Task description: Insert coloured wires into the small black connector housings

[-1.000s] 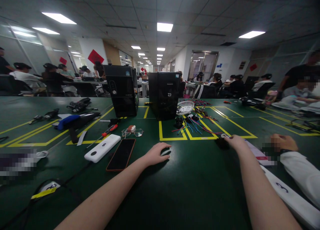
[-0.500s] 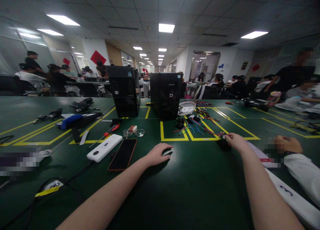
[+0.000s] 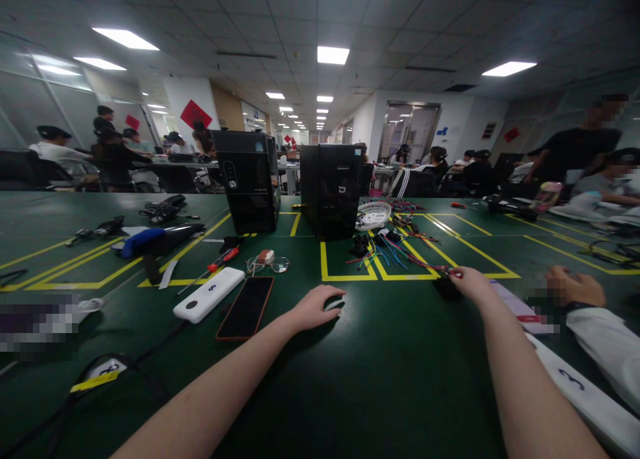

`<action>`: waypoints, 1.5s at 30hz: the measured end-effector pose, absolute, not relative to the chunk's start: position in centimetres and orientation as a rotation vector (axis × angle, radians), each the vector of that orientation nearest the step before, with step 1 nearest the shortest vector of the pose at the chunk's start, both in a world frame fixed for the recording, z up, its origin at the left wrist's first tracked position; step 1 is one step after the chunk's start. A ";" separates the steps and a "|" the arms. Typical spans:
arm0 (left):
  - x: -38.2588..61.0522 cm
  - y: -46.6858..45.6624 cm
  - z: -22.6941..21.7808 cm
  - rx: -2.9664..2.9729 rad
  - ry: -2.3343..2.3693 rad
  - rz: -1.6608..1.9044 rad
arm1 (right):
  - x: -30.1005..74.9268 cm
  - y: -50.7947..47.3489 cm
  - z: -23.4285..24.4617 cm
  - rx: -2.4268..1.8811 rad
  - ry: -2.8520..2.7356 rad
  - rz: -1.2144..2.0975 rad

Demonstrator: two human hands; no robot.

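Head view: my green, yellow-taped counter (image 3: 390, 372) is biggest; clock hours count from my left grip (image 3: 336, 304). A black tower (image 3: 250, 202) stands at eleven o'clock, a second tower (image 3: 340, 209) at twelve. My left grip rests on the counter, partly wide, thumb parted from fingers; my right grip (image 3: 453, 274), at three, is narrow. A dark phone (image 3: 246, 308) lies at nine, coloured wires (image 3: 389, 251) at two. Smallest, the dark piece (image 3: 445, 288) sits at three, by my right fingertips; whether they pinch it I cannot tell.

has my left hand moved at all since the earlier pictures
No, not noticeably. Your left hand keeps its place just on the near side of the yellow tape corner; between the earliest picture and now, the whole view shifts slightly.
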State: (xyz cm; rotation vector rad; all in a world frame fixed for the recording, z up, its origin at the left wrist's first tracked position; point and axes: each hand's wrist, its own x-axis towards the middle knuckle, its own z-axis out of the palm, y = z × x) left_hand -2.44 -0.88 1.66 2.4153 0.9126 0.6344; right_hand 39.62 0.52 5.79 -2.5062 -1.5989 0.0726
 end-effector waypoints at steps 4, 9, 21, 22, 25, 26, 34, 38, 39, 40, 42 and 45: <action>-2.4 -0.8 1.6 2.414 0.918 0.630 | 39.4 0.7 5.7 -2.496 -1.604 0.093; -2.3 -0.7 1.3 2.429 0.915 0.646 | 39.0 0.7 6.0 -2.467 -1.578 0.151; -2.3 -0.8 1.5 2.431 0.904 0.654 | 39.5 0.7 4.9 -2.341 -1.711 0.263; -2.3 -0.8 1.5 2.430 0.905 0.652 | 39.6 0.7 5.0 -2.333 -1.716 0.277; -2.3 -0.8 1.6 2.426 0.908 0.644 | 39.6 0.7 5.1 -2.326 -1.705 0.387; -2.4 -0.8 1.6 2.425 0.908 0.643 | 39.6 0.7 5.1 -2.327 -1.708 0.421; -2.3 -0.8 1.5 2.431 0.903 0.662 | 40.5 0.5 5.5 -2.460 -1.587 0.123; -2.3 -0.7 1.4 2.437 0.903 0.663 | 41.9 0.3 5.2 -2.479 -1.505 -0.112; -2.3 -0.7 1.4 2.436 0.905 0.661 | 42.1 0.3 5.0 -2.479 -1.520 -0.091; -2.3 -0.8 1.4 2.435 0.907 0.659 | 42.3 0.3 4.9 -2.479 -1.536 -0.056; -2.3 -0.8 1.6 2.430 0.911 0.650 | 42.3 0.3 4.6 -2.489 -1.561 0.019; -2.3 -0.9 1.8 2.427 0.911 0.631 | 42.1 0.5 4.5 -2.515 -1.593 0.102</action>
